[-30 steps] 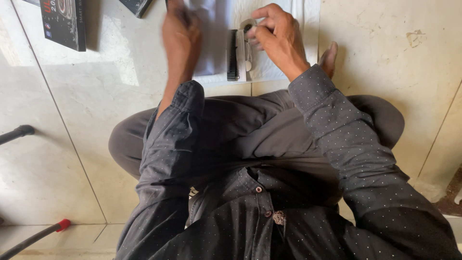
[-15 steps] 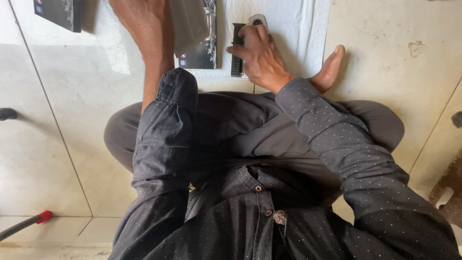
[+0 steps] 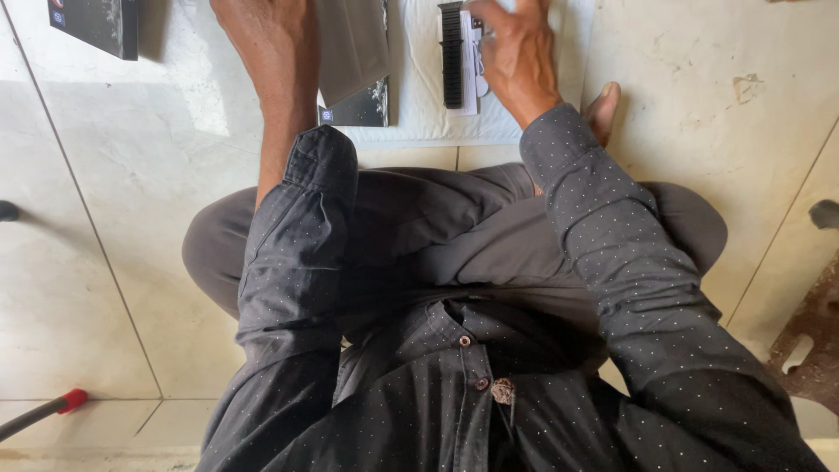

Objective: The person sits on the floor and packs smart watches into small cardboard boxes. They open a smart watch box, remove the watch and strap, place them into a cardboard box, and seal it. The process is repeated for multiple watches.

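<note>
The right hand [image 3: 517, 54] rests, fingers curled, on a white packet at twelve o'clock, its fingertips touching the black ribbed strap [image 3: 452, 54] — the strap lies just to the hand's nine o'clock, long axis running twelve to six on the white mat [image 3: 419, 122]. The left hand [image 3: 271, 39] is cut off by the frame edge — its grip cannot be told — beside a grey flap [image 3: 350, 44] over a dark box [image 3: 363, 107]; another dark box [image 3: 96, 24] sits well apart at ten o'clock.

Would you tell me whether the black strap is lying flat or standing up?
Flat: the black strap lies stretched lengthwise on the white sheet.
</note>
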